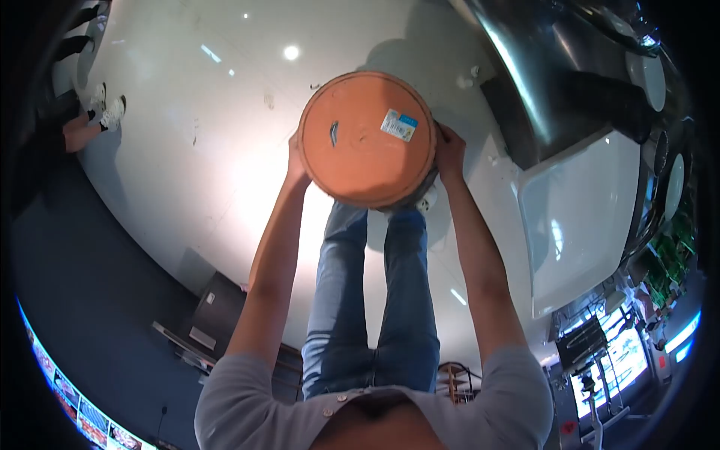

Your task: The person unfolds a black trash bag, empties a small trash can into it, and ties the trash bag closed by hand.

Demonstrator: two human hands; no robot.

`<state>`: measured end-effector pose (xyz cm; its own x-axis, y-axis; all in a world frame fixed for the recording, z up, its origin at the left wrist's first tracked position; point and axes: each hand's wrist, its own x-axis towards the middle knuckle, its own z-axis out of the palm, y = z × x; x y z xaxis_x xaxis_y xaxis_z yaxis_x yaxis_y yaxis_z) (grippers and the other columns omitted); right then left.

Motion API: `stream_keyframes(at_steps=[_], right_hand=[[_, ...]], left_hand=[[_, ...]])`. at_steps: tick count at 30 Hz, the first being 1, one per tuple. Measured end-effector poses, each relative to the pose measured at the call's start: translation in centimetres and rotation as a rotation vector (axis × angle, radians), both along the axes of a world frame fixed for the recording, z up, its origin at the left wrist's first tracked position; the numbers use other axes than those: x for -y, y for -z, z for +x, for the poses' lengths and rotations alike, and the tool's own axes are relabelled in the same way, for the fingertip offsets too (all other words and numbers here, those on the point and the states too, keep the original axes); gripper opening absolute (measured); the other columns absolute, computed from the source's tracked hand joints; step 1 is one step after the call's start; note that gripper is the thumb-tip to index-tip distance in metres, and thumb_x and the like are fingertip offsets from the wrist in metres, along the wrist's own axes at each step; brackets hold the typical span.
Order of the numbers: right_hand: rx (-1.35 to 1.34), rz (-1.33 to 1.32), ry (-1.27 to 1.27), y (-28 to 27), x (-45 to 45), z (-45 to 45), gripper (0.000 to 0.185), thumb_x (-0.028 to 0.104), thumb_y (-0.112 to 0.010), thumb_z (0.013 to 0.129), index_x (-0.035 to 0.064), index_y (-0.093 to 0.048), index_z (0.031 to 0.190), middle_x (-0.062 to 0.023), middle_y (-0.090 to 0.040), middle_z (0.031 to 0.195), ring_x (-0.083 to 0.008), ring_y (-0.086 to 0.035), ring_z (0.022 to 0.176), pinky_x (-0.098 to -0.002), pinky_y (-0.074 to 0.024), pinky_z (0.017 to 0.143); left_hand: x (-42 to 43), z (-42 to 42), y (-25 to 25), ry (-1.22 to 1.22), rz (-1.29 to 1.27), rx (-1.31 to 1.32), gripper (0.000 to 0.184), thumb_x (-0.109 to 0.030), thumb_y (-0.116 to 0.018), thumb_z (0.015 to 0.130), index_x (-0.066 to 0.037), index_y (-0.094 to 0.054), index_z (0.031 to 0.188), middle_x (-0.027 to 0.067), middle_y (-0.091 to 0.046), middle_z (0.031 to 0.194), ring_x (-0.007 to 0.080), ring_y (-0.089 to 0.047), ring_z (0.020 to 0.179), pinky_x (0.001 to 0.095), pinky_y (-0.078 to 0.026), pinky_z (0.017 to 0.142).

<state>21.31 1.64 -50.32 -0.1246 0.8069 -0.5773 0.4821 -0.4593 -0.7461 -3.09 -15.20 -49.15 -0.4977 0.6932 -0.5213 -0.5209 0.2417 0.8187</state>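
The orange disc point(360, 150) is held up, braced between left hand point(298, 163) and right hand point(451, 155), finger spread unclear. Moving it calls for even support

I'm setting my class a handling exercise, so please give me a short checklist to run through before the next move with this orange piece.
1. Left hand at the orange piece's edge: ok.
2. Right hand at the opposite edge: ok.
3. Sticker facing up, uncovered by fingers: ok.
4. Orange face free of marks: not ok, a dark mark shows left of centre.
5. Other person's shoes well apart from the piece: ok.
6. Underside sound: cannot tell, hidden.
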Motion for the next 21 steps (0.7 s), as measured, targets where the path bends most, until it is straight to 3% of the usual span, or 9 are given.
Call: stream_keyframes(at_steps=[2, 3, 7, 12, 14, 16, 18, 19, 21], right_hand=[[0.094, 0.115, -0.108, 0.8, 0.5, 0.9, 0.032, 0.029, -0.06, 0.083, -0.0005, -0.065, 0.097, -0.0105, -0.068, 0.082, -0.0139, -0.06, 0.072, -0.0295, -0.0463, 0.065], [-0.028, 0.074, -0.054, -1.7, 0.0, -0.3, 0.033, 0.029, -0.06, 0.084, -0.0005, -0.065, 0.098, -0.0108, -0.067, 0.083, -0.0127, -0.059, 0.073, -0.0291, -0.0462, 0.066], [-0.131, 0.045, 0.02, -1.0, -0.4, -1.0, 0.033, 0.029, -0.06, 0.084, -0.0005, -0.065, 0.098, -0.012, -0.067, 0.086, -0.013, -0.059, 0.076, -0.029, -0.0458, 0.068], [-0.02, 0.053, -0.035, -0.2, -1.4, -2.3, 0.034, 0.03, -0.06, 0.084, -0.0008, -0.065, 0.097, -0.0113, -0.067, 0.085, -0.0129, -0.059, 0.076, -0.0287, -0.0454, 0.068], [-0.057, -0.037, -0.041, -1.0, -1.1, -2.4, 0.035, 0.031, -0.06, 0.083, -0.001, -0.065, 0.095, -0.0125, -0.067, 0.085, -0.0148, -0.06, 0.078, -0.0302, -0.0454, 0.069], [-0.066, 0.017, 0.052, 0.9, -0.6, -2.8, 0.036, 0.033, -0.058, 0.084, 0.0001, -0.065, 0.096, -0.0143, -0.066, 0.087, -0.0206, -0.062, 0.082, -0.0326, -0.0458, 0.07], [0.139, -0.054, -0.028, 1.4, 0.2, -2.0, 0.042, 0.041, -0.057, 0.083, 0.0019, -0.065, 0.097, -0.015, -0.065, 0.091, -0.0276, -0.062, 0.086, -0.0357, -0.0462, 0.073], [0.357, 0.005, -0.084, 2.3, 0.6, -1.9, 0.052, 0.051, -0.057, 0.079, 0.0037, -0.064, 0.1, -0.015, -0.065, 0.094, -0.0312, -0.061, 0.088, -0.0376, -0.046, 0.075], [0.321, -0.068, -0.083, 4.0, 0.5, -1.5, 0.043, 0.039, -0.054, 0.083, 0.0026, -0.062, 0.103, -0.0149, -0.064, 0.096, -0.0282, -0.06, 0.089, -0.0363, -0.0465, 0.074]], left_hand=[[0.5, -0.1, -0.3, 0.103, -0.006, -0.222, 0.022, -0.011, -0.05, 0.09, 0.003, -0.055, 0.105, 0.0047, -0.061, 0.091, 0.0077, -0.053, 0.081, 0.0232, -0.047, 0.07], [-0.6, -0.4, -3.1, 0.132, -0.035, -0.124, 0.022, -0.012, -0.047, 0.091, 0.003, -0.055, 0.106, 0.0048, -0.061, 0.094, 0.009, -0.054, 0.082, 0.0232, -0.047, 0.072], [-0.7, -0.2, -2.9, 0.068, -0.002, -0.19, 0.025, -0.013, -0.046, 0.092, 0.003, -0.054, 0.109, 0.0054, -0.061, 0.097, 0.0101, -0.056, 0.084, 0.0246, -0.048, 0.074], [-2.3, -0.1, -2.9, -0.053, 0.217, -0.168, 0.027, -0.011, -0.053, 0.088, 0.004, -0.053, 0.111, 0.0066, -0.06, 0.099, 0.0105, -0.056, 0.086, 0.0262, -0.049, 0.075], [-1.0, -1.2, -1.7, 0.202, 0.144, -0.174, 0.029, -0.009, -0.056, 0.086, 0.005, -0.052, 0.111, 0.0076, -0.06, 0.1, 0.0112, -0.056, 0.087, 0.0267, -0.049, 0.075], [-1.4, -0.9, -0.9, 0.162, 0.143, -0.383, 0.029, -0.007, -0.057, 0.085, 0.005, -0.053, 0.11, 0.0078, -0.06, 0.099, 0.0113, -0.056, 0.087, 0.0261, -0.049, 0.076], [0.0, -0.4, 0.6, 0.044, 0.12, 0.005, 0.026, -0.008, -0.056, 0.086, 0.005, -0.053, 0.109, 0.0076, -0.061, 0.098, 0.0111, -0.056, 0.085, 0.025, -0.048, 0.076], [-0.5, -0.1, -0.2, 0.036, -0.021, -0.042, 0.023, -0.01, -0.054, 0.089, 0.004, -0.055, 0.107, 0.0061, -0.062, 0.095, 0.0102, -0.056, 0.084, 0.0239, -0.047, 0.075], [-1.1, -0.2, -0.3, 0.038, -0.075, -0.036, 0.021, -0.011, -0.053, 0.089, 0.003, -0.056, 0.105, 0.0054, -0.062, 0.094, 0.0097, -0.056, 0.083, 0.0234, -0.047, 0.075]])
